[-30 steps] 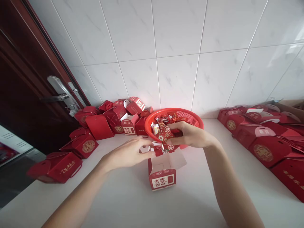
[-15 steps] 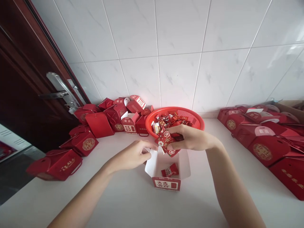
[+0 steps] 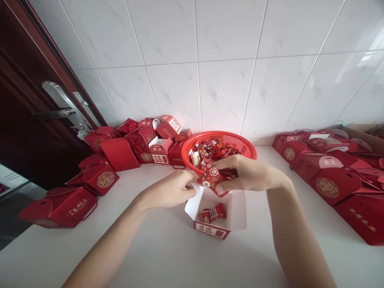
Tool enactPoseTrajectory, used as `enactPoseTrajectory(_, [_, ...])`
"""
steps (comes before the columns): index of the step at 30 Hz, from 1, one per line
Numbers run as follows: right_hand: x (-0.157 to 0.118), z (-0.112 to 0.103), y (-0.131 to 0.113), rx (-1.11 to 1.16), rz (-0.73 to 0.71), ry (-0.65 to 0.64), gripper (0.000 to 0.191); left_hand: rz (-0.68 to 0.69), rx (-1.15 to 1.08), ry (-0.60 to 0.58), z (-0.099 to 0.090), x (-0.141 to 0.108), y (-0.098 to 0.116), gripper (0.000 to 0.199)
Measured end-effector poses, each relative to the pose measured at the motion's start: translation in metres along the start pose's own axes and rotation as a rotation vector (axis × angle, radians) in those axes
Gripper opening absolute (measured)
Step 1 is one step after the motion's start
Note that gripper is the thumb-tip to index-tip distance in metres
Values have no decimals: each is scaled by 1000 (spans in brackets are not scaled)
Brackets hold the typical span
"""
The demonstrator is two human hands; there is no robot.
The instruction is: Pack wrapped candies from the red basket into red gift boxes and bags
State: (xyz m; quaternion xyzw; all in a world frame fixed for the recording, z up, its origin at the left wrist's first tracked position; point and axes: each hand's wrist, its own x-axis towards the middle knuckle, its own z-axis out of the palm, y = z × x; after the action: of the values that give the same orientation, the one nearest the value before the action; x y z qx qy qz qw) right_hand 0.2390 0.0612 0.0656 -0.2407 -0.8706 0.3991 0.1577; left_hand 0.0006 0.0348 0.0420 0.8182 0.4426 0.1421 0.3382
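A small open candy box (image 3: 212,231) of red and white card stands on the white table in front of me, with a couple of red-wrapped candies (image 3: 214,212) on its floor. My left hand (image 3: 172,189) is closed at the box's back left flap, thumb and fingers pinched there. Over the back of the box, my right hand (image 3: 249,173) grips a red candy packet (image 3: 212,179) with white flowers; other wrapped pieces show partly under its fingers. Just behind, a red plastic basket (image 3: 250,149) holds many wrapped candies, partly covered by my right hand.
Folded red gift boxes (image 3: 147,138) are grouped at the back left, with more (image 3: 81,208) toward the left table edge. Rows of red boxes (image 3: 327,188) line the right side, by a cardboard carton (image 3: 360,131). A tiled wall (image 3: 223,88) and a dark door (image 3: 21,100) stand behind.
A second candy now shows in the box beside the first. My right hand still has the flowered packet, tilted flatter. My left hand has shifted slightly at the flap, and the view has moved a little.
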Motion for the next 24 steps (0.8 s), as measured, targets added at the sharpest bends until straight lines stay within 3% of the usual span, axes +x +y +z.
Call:
enactPoseTrajectory(4, [-5,2,-3,-88,87,-45,4,8,73,-61,-2,4,-1,36])
enactPoseTrajectory(10, [6,16,-2,-203,135,-166,14,40,72,-58,-3,6,-6,35])
enactPoseTrajectory(14, [12,16,1,-165,203,-34,22,39,45,-62,-4,5,-8,43])
enactPoseTrajectory(18, [12,11,3,141,211,145,29,8,17,-31,-4,2,-9,46])
enactPoseTrajectory(24, [15,10,2,335,43,143,21,36,24,2,-4,1,-12,41])
